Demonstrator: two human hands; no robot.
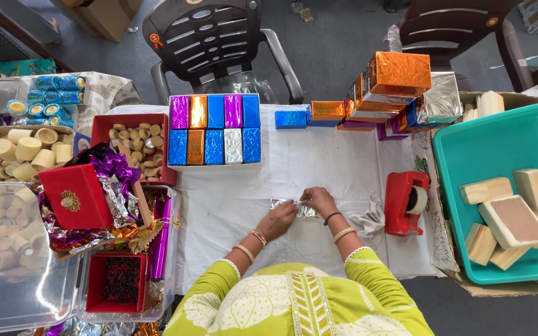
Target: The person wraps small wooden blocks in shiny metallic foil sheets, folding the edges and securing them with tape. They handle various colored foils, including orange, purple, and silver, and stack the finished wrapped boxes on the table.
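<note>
Both hands meet at the middle of a white-covered table (231, 193). My left hand (279, 218) and my right hand (319, 200) pinch a small piece wrapped in silver foil (291, 206), which lies on the cloth between them. The fingers hide most of it. Bangles sit on both wrists, and green sleeves with white trim show at the bottom edge.
A white tray (216, 165) of foil-wrapped blocks in purple, orange, blue and silver lies behind. More wrapped blocks (381, 90) stack at back right. A red tape dispenser (406, 202) and a teal bin (468, 143) of wooden blocks stand right. Red boxes (75, 196) and foil scraps lie left.
</note>
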